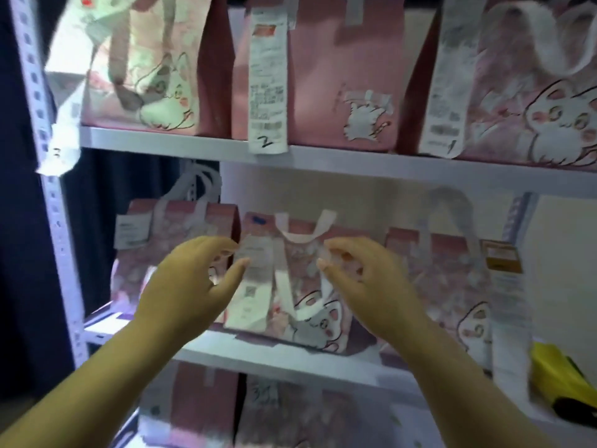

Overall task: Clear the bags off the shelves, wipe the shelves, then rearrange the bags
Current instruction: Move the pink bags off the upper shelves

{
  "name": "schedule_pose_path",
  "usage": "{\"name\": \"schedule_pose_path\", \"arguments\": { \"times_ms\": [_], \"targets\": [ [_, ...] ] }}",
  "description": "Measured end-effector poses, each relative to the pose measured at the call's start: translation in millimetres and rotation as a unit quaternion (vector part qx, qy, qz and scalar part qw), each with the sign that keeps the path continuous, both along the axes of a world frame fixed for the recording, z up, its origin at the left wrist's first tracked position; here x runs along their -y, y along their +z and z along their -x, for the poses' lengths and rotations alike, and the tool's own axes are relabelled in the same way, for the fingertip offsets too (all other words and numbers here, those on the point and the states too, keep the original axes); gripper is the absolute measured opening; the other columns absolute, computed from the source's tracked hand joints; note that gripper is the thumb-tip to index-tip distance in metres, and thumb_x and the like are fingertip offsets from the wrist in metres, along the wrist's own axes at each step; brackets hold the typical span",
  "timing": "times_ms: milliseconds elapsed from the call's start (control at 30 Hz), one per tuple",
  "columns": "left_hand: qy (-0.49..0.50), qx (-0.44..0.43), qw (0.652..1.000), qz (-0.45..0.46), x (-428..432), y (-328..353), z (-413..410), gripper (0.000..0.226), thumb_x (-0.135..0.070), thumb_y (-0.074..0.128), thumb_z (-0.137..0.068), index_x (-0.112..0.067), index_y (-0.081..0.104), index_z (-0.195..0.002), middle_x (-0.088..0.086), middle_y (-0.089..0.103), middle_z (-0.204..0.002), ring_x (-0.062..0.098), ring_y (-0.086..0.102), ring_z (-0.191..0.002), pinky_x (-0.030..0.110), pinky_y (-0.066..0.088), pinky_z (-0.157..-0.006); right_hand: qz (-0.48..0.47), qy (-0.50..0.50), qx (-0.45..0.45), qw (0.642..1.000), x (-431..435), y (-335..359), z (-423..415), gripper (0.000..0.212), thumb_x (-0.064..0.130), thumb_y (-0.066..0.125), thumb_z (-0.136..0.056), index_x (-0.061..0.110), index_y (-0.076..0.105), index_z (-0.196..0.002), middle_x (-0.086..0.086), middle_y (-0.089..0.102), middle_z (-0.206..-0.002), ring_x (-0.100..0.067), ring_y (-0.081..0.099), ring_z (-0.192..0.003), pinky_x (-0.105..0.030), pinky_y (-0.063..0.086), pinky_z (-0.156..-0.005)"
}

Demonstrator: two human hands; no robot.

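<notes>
At middle shelf, noted left hand and right hand apart, empty, flanking cat-print bag; judged clearing step, requiring two-sided grasp next.

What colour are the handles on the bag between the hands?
White. The handles show clearly in the head view.

The upper bags are cut off by the top edge, and the print on their paper slips is too blurred to read. The left hand and right hand cover both sides of the middle bag; contact cannot be confirmed. The yellow object is cut off at the right edge and cannot be identified.
</notes>
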State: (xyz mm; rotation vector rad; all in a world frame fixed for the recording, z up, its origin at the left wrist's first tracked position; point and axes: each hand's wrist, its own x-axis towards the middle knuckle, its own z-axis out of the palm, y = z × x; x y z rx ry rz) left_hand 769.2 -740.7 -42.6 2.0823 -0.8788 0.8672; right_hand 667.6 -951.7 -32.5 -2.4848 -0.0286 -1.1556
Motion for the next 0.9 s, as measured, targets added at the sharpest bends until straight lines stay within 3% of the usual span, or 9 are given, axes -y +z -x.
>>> {"name": "schedule_pose_path", "arguments": {
  "times_ms": [100,300,467,633,733,900],
  "targets": [
    [0.004,-0.056,0.998,-0.011,-42.6,-19.5,-19.1,0.027,-0.036,0.061,-0.083,-0.016,0.065,-0.101,-0.004,0.067,-0.096,0.015,0.06,-0.088,0.037,0.051,-0.076,-0.034,-0.014,-0.052,0.998,-32.8,-25.9,-18.6,0.038,0.042,0.058,-0.087,0.02,0.062,-0.118,0.005,0.062,-0.116,-0.011,0.057,-0.1,-0.032,0.046,-0.089],
    [0.025,-0.124,0.991,-0.052,-112.2,-58.1,-58.9,0.028,-0.04,0.058,-0.085,-0.021,0.063,-0.104,-0.01,0.064,-0.097,0.007,0.058,-0.086,0.025,0.045,-0.071,-0.106,-0.032,-0.109,0.988,-95.6,-65.8,-48.1,0.038,0.046,0.057,-0.085,0.028,0.059,-0.119,0.013,0.059,-0.112,-0.006,0.056,-0.096,-0.033,0.048,-0.086],
    [0.044,-0.165,0.984,-0.052,-146.0,-80.8,-90.5,0.031,-0.042,0.059,-0.084,-0.023,0.062,-0.109,-0.009,0.065,-0.101,0.007,0.057,-0.087,0.028,0.047,-0.074,-0.095,-0.045,-0.148,0.983,-129.8,-85.6,-73.0,0.046,0.048,0.054,-0.086,0.025,0.052,-0.127,0.007,0.055,-0.123,-0.013,0.052,-0.109,-0.033,0.045,-0.091],
    [0.053,-0.169,0.983,-0.047,-154.5,-93.5,-125.6,0.04,-0.04,0.059,-0.085,-0.021,0.055,-0.12,-0.005,0.059,-0.116,0.008,0.053,-0.092,0.026,0.043,-0.079,-0.077,-0.073,-0.143,0.984,-139.8,-91.5,-104.9,0.055,0.049,0.052,-0.087,0.027,0.042,-0.135,0.006,0.043,-0.137,-0.015,0.041,-0.122,-0.032,0.037,-0.095],
    [0.052,-0.167,0.984,-0.033,-152.3,-95.1,-148.5,0.048,-0.038,0.059,-0.085,-0.02,0.049,-0.128,-0.002,0.054,-0.127,0.016,0.055,-0.108,0.03,0.044,-0.088,-0.05,-0.087,-0.119,0.988,-140.0,-88.3,-131.4,0.058,0.048,0.053,-0.087,0.026,0.037,-0.139,0.006,0.04,-0.14,-0.015,0.037,-0.127,-0.032,0.033,-0.1],
    [0.074,-0.156,0.984,-0.04,-139.0,-91.7,-188.8,0.05,-0.037,0.058,-0.086,-0.016,0.044,-0.13,0.002,0.048,-0.13,0.019,0.047,-0.117,0.031,0.04,-0.09,-0.017,-0.097,-0.095,0.991,-133.4,-76.8,-181.1,0.063,0.046,0.05,-0.09,0.023,0.027,-0.144,0.003,0.033,-0.142,-0.017,0.033,-0.129,-0.031,0.036,-0.098]
  ]
}}
